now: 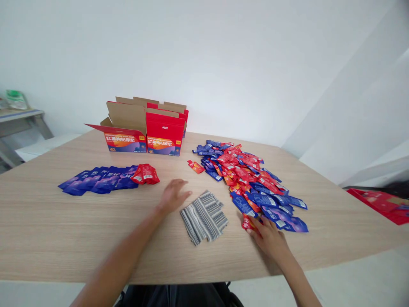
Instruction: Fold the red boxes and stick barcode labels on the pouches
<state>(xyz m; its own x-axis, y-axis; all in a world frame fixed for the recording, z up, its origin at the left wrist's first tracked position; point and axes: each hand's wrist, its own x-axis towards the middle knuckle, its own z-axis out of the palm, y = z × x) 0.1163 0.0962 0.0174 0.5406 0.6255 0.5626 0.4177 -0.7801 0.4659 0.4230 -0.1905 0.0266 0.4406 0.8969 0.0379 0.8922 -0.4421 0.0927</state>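
Note:
My left hand hovers over the table between the red sachets and the striped cloth, holding nothing, thumb and fingers apart. At the near edge of a large mixed pile, my right hand has its fingers and thumb on a red sachet. Blue sachets lie just beyond those fingers. A folded grey-and-white striped cloth rests between both hands. To the left, several blue sachets overlap in a fanned row, and a small stack of red sachets touches its right end.
Red and blue printed cartons with raised flaps stand at the back left of the wooden table. One loose red sachet lies left of the pile. A red box shows beyond the right edge.

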